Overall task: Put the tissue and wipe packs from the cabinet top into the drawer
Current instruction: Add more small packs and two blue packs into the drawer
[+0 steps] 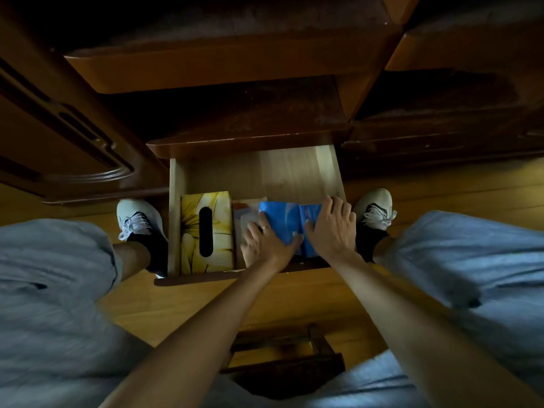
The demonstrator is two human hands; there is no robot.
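The bottom drawer [294,172] stands pulled out, its pale wooden floor bare at the back. A yellow flower-print tissue box [219,228] lies at its front left. Beside it sits a whitish wipe pack [243,214], partly hidden. To the right lies a blue tissue pack [284,220]. My left hand [266,244] rests flat across the wipe pack and the blue pack's left part. My right hand [332,228] presses flat on the blue pack's right end, fingers spread. Whether either hand grips the pack is unclear.
Dark wooden drawer fronts [229,69] step up above the open drawer. A carved cabinet door [73,142] stands at left. My shoes [138,219] flank the drawer on the yellow wooden floor [206,304]. A small dark wooden stool [285,357] sits beneath me.
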